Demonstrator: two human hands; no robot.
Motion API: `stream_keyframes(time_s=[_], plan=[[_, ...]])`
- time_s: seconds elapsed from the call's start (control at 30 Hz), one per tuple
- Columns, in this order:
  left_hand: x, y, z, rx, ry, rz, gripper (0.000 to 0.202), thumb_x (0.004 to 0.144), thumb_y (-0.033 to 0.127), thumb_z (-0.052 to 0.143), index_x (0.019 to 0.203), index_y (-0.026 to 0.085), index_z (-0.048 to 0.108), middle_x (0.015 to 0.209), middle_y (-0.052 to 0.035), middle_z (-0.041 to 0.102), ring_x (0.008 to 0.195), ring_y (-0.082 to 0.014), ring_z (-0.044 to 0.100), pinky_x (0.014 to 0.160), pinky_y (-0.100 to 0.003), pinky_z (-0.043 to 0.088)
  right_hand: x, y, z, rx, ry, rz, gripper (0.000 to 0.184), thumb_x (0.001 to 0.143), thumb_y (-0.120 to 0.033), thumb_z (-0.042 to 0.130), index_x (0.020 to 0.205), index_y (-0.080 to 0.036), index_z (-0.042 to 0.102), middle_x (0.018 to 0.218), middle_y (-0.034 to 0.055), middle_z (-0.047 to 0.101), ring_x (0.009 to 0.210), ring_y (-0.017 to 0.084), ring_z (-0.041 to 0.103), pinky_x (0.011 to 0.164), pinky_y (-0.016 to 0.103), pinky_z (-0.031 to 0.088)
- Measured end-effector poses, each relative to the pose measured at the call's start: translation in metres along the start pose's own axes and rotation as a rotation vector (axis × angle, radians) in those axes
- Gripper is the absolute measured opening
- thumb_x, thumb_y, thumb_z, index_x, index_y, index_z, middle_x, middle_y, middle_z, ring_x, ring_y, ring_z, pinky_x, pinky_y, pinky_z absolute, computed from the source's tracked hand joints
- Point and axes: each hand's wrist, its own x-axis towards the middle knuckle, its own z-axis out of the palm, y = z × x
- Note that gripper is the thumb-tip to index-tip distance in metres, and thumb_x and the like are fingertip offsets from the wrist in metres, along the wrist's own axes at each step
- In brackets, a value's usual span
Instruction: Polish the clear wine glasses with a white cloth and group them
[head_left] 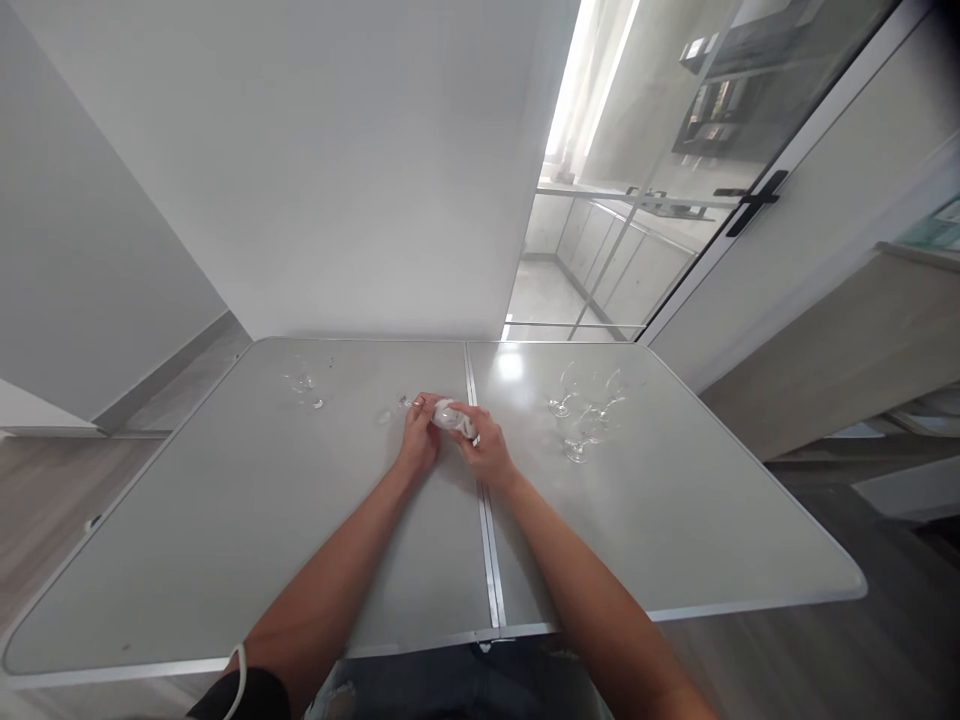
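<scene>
My left hand (418, 437) is closed around a clear stemmed glass (397, 408) that lies tipped on its side over the middle of the grey folding table (225, 540); its foot points left. My right hand (486, 447) is closed on a white cloth (453, 418) pressed against the bowl of that glass. Both hands meet just left of the table's centre seam.
A group of clear stemmed glasses (589, 412) stands upright on the right half of the table. Another clear glass (304, 385) stands at the far left. A white wall lies behind the table, a glass sliding door (675, 200) at the right.
</scene>
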Motion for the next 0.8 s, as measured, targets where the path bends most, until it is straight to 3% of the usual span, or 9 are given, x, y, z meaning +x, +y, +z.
stream_keyframes(time_s=[0.07, 0.13, 0.23, 0.37, 0.47, 0.53, 0.63, 0.7, 0.8], plan=[[-0.003, 0.004, 0.005, -0.037, -0.113, -0.008, 0.036, 0.079, 0.042, 0.080, 0.102, 0.019, 0.066, 0.119, -0.0098, 0.069, 0.102, -0.0191, 0.065, 0.088, -0.030, 0.049, 0.002, 0.001, 0.000, 0.299, 0.165, 0.218, 0.041, 0.087, -0.037, 0.071, 0.125, -0.026, 0.059, 0.101, 0.0035, 0.072, 0.085, 0.019, 0.065, 0.083, 0.035, 0.054], [-0.004, 0.004, 0.007, -0.022, -0.179, -0.016, 0.041, 0.077, 0.038, 0.083, 0.110, 0.019, 0.067, 0.136, -0.0135, 0.063, 0.116, -0.0235, 0.062, 0.096, -0.034, 0.048, 0.004, 0.001, -0.002, 0.588, 0.265, 0.412, 0.052, 0.081, -0.040, 0.077, 0.125, -0.025, 0.056, 0.090, 0.0006, 0.069, 0.077, 0.017, 0.064, 0.070, 0.029, 0.053], [-0.003, 0.002, 0.004, 0.040, -0.152, -0.011, 0.040, 0.074, 0.039, 0.085, 0.104, 0.017, 0.070, 0.130, -0.0146, 0.067, 0.104, -0.0219, 0.066, 0.089, -0.032, 0.049, 0.006, -0.001, -0.005, 0.742, 0.290, 0.517, 0.060, 0.076, -0.041, 0.082, 0.127, -0.024, 0.055, 0.086, -0.0007, 0.067, 0.074, 0.016, 0.063, 0.067, 0.027, 0.052], [-0.001, 0.002, -0.002, -0.011, -0.138, -0.041, 0.043, 0.071, 0.042, 0.088, 0.101, 0.018, 0.069, 0.123, -0.0110, 0.070, 0.090, -0.0163, 0.067, 0.082, -0.029, 0.050, 0.004, -0.009, -0.009, 0.478, 0.137, 0.321, 0.066, 0.083, -0.041, 0.076, 0.140, -0.026, 0.047, 0.090, 0.0000, 0.068, 0.076, 0.017, 0.063, 0.069, 0.028, 0.052], [0.000, 0.003, -0.004, -0.057, -0.122, -0.063, 0.046, 0.069, 0.050, 0.087, 0.096, 0.018, 0.067, 0.106, -0.0074, 0.073, 0.086, -0.0155, 0.066, 0.076, -0.027, 0.050, 0.003, -0.011, -0.011, 0.071, 0.036, 0.034, 0.053, 0.088, -0.035, 0.071, 0.137, -0.027, 0.052, 0.105, 0.0050, 0.071, 0.089, 0.021, 0.066, 0.087, 0.037, 0.052], [0.000, 0.001, -0.004, -0.047, -0.076, -0.090, 0.045, 0.072, 0.054, 0.083, 0.087, 0.017, 0.064, 0.085, -0.0028, 0.069, 0.073, -0.0132, 0.062, 0.065, -0.024, 0.048, 0.002, -0.010, -0.010, -0.195, -0.078, -0.172, 0.035, 0.094, -0.026, 0.061, 0.129, -0.028, 0.059, 0.106, 0.0059, 0.072, 0.094, 0.021, 0.067, 0.104, 0.045, 0.044], [0.001, -0.003, -0.003, 0.014, 0.015, -0.146, 0.047, 0.080, 0.058, 0.074, 0.071, 0.015, 0.058, 0.062, 0.0020, 0.055, 0.055, -0.0097, 0.052, 0.051, -0.022, 0.039, 0.001, -0.009, -0.006, -0.360, -0.184, -0.332, 0.032, 0.098, -0.019, 0.052, 0.127, -0.029, 0.061, 0.098, 0.0036, 0.074, 0.089, 0.018, 0.067, 0.112, 0.051, 0.033], [0.000, -0.005, -0.002, 0.032, 0.027, -0.160, 0.050, 0.082, 0.061, 0.070, 0.069, 0.015, 0.057, 0.061, 0.0011, 0.055, 0.053, -0.0098, 0.051, 0.049, -0.023, 0.040, 0.000, -0.010, -0.005, -0.289, -0.065, -0.269, 0.032, 0.097, -0.024, 0.056, 0.129, -0.028, 0.059, 0.101, 0.0040, 0.072, 0.087, 0.018, 0.066, 0.106, 0.047, 0.041], [-0.003, -0.003, 0.002, -0.020, -0.135, -0.193, 0.046, 0.083, 0.060, 0.070, 0.088, 0.015, 0.066, 0.083, -0.0052, 0.067, 0.066, -0.0144, 0.062, 0.056, -0.025, 0.049, 0.001, -0.011, -0.009, -0.048, 0.285, -0.009, 0.038, 0.093, -0.036, 0.064, 0.128, -0.024, 0.056, 0.104, 0.0048, 0.066, 0.086, 0.019, 0.063, 0.083, 0.035, 0.052]])
